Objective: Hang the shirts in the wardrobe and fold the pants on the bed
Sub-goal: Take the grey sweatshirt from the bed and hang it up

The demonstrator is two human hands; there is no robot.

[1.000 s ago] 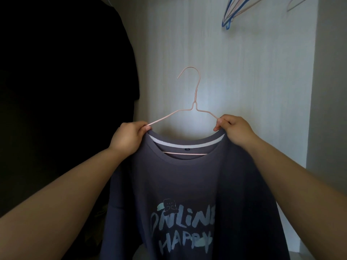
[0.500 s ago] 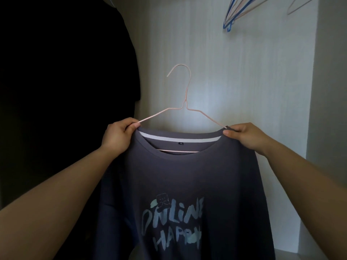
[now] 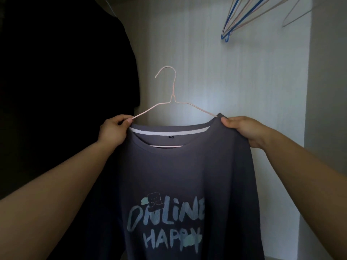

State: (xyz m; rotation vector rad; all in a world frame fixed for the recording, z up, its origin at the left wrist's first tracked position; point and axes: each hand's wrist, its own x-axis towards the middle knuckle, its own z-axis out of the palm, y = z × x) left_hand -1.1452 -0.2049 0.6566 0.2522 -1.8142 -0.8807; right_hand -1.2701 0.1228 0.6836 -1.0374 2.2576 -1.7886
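one grey t-shirt [image 3: 184,175] w/ "online happy" print is up in front of me inside the wardrobe, already threaded on one pink wire hanger [image 3: 173,96]. left hand [image 3: 112,132] has fingers curled, pinching the hanger's arm right where it enters the neckline. right hand [image 3: 242,129] pinches the shirt's other shoulder where the wire goes under the fabric. hanger's long axis runs left-right across the view, roughly level. the hook stands upright, above and between both hands, opening toward my left. neither hand looks nearer to it. the rail is out of frame above, so i reckon the next move is a straight lift w/ the hook leading. spare hangers [image 3: 227,34] hang top right, at least 3, blue and pale, exact count unclear. one dark garment [image 3: 75,72] hangs at left, just beside the shirt. pale back panel [image 3: 206,72] sits behind. no pants or bed in view.
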